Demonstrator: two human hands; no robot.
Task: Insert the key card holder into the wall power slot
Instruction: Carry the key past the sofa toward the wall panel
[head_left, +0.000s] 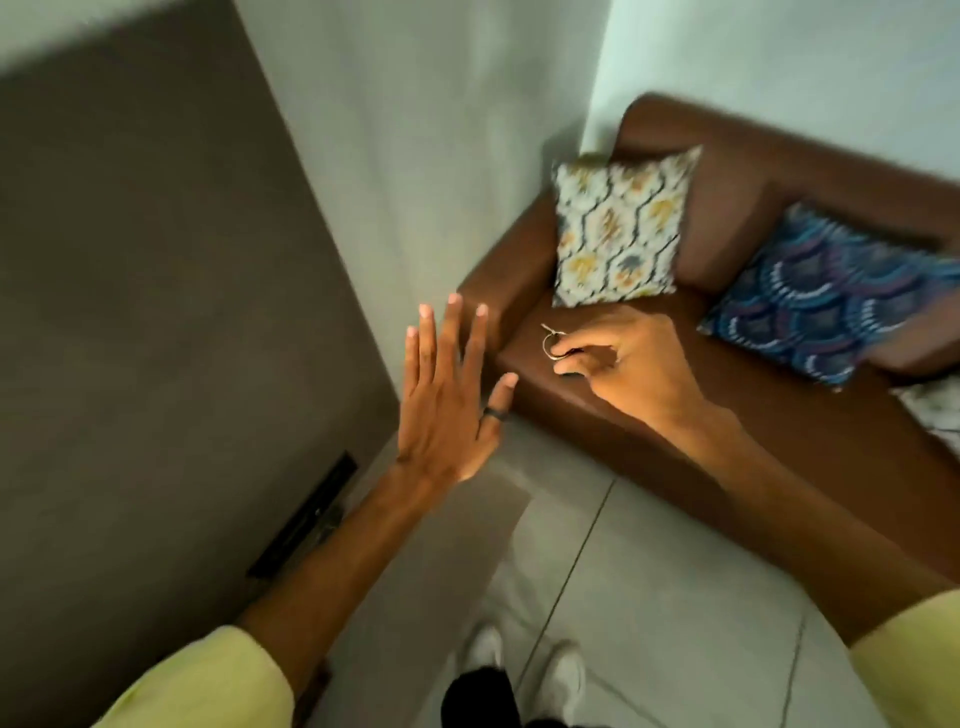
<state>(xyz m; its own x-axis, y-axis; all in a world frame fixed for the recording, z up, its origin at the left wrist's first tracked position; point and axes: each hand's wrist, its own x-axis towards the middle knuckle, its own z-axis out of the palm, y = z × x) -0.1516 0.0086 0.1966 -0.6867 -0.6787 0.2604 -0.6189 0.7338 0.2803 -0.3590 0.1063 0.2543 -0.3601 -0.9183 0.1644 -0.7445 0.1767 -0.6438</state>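
hands: left (441, 400) open, empty | right (623, 358) pinching key ring (551, 344), holder maybe hidden

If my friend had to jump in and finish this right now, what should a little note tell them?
Left hand: open, fingers spread, holding nothing, raised near the wall.
Right hand: fingers pinched on a metal key ring with something dark tucked under them, probably the key card holder, just above the brown sofa seat.
Done: the ring is gripped.
Left: lift it and push the holder into the wall power slot, which is not in view.
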